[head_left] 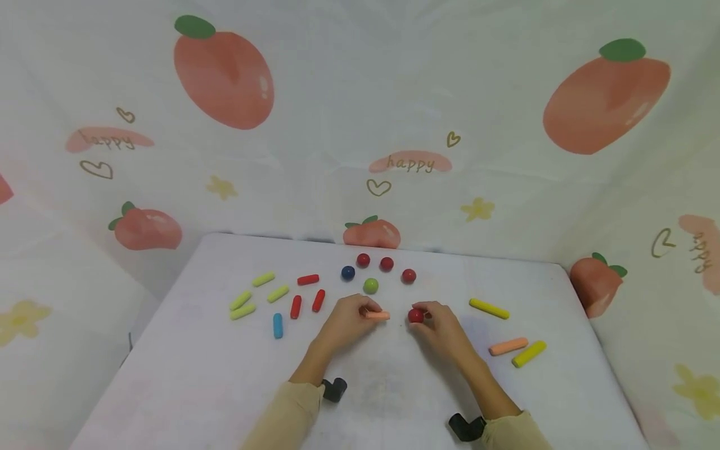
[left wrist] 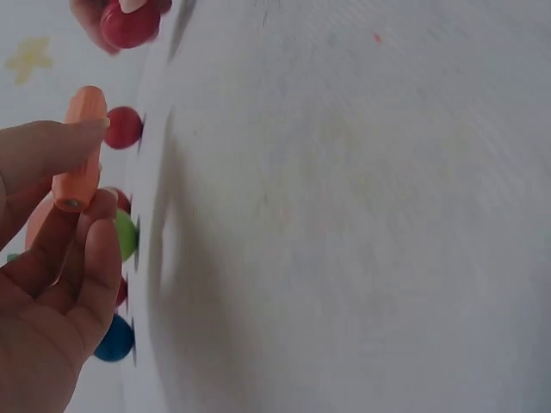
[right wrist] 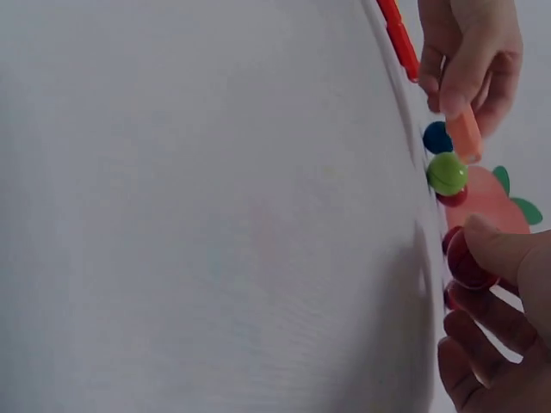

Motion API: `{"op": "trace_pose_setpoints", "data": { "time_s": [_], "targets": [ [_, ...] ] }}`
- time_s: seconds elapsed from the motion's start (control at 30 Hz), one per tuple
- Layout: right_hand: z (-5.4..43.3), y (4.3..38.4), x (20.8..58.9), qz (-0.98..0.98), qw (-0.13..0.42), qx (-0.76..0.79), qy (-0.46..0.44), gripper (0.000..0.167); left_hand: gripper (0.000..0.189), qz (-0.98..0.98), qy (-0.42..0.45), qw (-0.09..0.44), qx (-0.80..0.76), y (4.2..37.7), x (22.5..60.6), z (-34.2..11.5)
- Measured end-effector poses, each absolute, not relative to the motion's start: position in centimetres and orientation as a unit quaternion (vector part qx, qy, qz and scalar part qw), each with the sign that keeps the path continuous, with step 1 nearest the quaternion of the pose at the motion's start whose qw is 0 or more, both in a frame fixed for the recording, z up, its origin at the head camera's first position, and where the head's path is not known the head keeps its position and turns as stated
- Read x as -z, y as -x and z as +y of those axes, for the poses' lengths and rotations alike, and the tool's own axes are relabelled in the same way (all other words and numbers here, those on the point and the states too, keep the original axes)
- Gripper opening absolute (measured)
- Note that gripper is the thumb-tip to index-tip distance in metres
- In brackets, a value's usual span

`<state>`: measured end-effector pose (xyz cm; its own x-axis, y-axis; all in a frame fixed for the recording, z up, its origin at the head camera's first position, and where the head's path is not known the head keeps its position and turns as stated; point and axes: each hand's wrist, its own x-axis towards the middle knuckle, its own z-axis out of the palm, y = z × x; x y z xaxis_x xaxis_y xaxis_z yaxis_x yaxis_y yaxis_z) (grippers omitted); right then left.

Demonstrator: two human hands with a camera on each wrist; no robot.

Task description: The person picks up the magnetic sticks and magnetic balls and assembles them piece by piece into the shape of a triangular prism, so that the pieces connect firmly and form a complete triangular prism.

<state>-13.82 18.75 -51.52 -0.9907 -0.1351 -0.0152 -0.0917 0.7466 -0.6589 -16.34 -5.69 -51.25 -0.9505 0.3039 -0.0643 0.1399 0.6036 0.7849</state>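
Observation:
In the middle of the table, my left hand [head_left: 350,320] pinches a short peach-orange stick [head_left: 378,315] between thumb and fingers. Its ridged side and a small dark spot on one end show up close on the orange stick [left wrist: 82,151] in the left wrist view. Facing it from the right, my right hand [head_left: 441,328] holds a small red ball [head_left: 415,315] by the fingertips. A gap separates the stick from that ball. Just beyond the hands lie a green ball [head_left: 370,285], a dark blue ball [head_left: 348,272] and several more red balls [head_left: 386,264].
Left of the hands are several pale yellow-green sticks [head_left: 243,312], red sticks [head_left: 295,307] and a blue stick [head_left: 278,325]. Two yellow sticks [head_left: 489,308] and another orange stick [head_left: 509,346] lie at right. A fruit-printed cloth [head_left: 315,112] hangs behind the white table [head_left: 185,375].

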Motion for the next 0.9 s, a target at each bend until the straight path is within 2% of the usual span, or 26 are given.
{"op": "trace_pose_setpoints", "data": {
  "time_s": [0.43, 0.6, 0.7, 0.77, 0.9],
  "targets": [
    [18.6, 13.3, 52.4, 0.938, 0.008, 0.333, 0.094, 0.042, 0.016, 0.895, -0.135, 0.122, -0.407, 16.7, 52.0, -2.4],
    [18.8, 13.3, 52.8, 0.936, 0.013, 0.34, 0.093, 0.041, 0.015, 0.899, -0.142, 0.127, -0.395, 16.8, 51.9, -2.1],
    [18.8, 13.4, 52.8, 0.933, 0.017, 0.348, 0.093, 0.041, 0.021, 0.896, -0.141, 0.13, -0.4, 16.9, 51.5, -2.6],
    [18.8, 13.4, 52.8, 0.931, 0.022, 0.351, 0.093, 0.041, 0.026, 0.895, -0.131, 0.124, -0.409, 17.2, 51.1, -3.2],
    [18.8, 13.5, 52.6, 0.931, 0.037, 0.352, 0.085, 0.042, 0.036, 0.897, -0.087, 0.078, -0.425, 18.5, 50.5, -4.3]
  ]
}}
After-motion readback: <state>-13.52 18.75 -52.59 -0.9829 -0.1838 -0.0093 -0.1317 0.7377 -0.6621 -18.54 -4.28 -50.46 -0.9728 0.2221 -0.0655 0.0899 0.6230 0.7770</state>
